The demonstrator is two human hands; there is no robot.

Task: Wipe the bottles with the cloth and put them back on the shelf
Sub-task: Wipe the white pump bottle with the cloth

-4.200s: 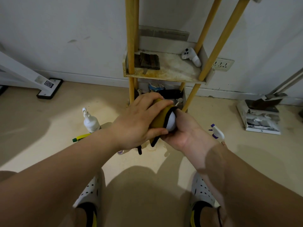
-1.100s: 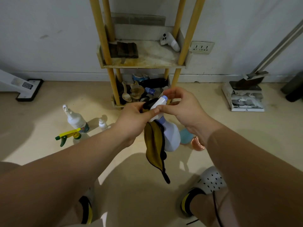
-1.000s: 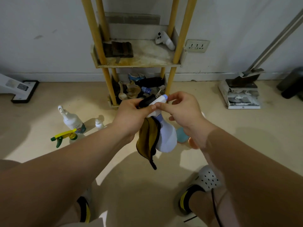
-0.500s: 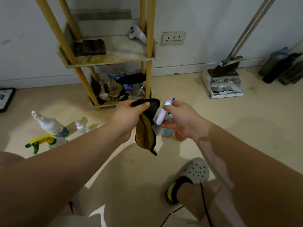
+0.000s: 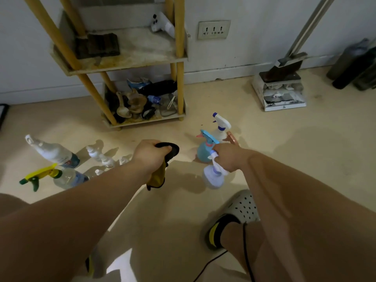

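The wooden shelf (image 5: 140,48) stands against the wall, with a dark block and a white controller on its middle board and clutter on its bottom one. A dustpan (image 5: 279,92) stands on the floor to its right. The left hand (image 5: 149,156) is closed in a fist around the cloth (image 5: 157,176), which hangs below it, black and yellow. The right hand (image 5: 228,159) has its fingers curled around the neck of a white spray bottle (image 5: 213,179), held low over the floor; whether it touches the floor is unclear. Just behind it stand a blue spray bottle (image 5: 203,152) and another white one (image 5: 220,127). Well to the left stand a clear bottle (image 5: 55,152), a yellow-triggered bottle (image 5: 68,177) and small white bottles (image 5: 101,157).
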